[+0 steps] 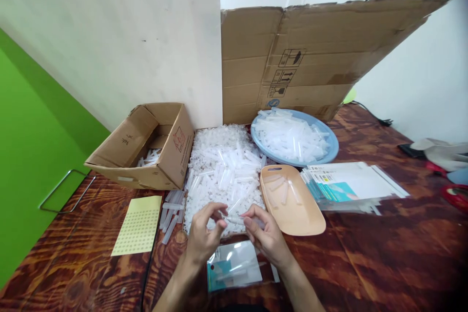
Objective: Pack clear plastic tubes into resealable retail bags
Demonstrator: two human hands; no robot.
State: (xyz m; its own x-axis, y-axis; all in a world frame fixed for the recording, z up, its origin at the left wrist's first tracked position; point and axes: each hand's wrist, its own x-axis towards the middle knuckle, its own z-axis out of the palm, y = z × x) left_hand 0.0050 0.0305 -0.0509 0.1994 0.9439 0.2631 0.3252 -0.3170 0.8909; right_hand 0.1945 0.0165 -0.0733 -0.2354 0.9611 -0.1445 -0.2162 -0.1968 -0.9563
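Observation:
My left hand (203, 234) and my right hand (265, 235) meet over the near edge of a big pile of clear plastic tubes (223, 170). Both pinch one small clear tube (234, 219) between their fingertips, one hand at each end. Just below my hands a clear plastic bag with a teal label (234, 265) lies flat on the table. A tan oblong tray (292, 202) with a few tubes in it sits right of my right hand.
An open cardboard box (146, 146) with tubes stands at the left, a yellow sticker sheet (138, 225) in front of it. A blue bowl (331, 148) full of tubes, a stack of labelled bags (351, 185) and an upright cardboard sheet (310, 58) are behind. The table (383, 253) is dark wood.

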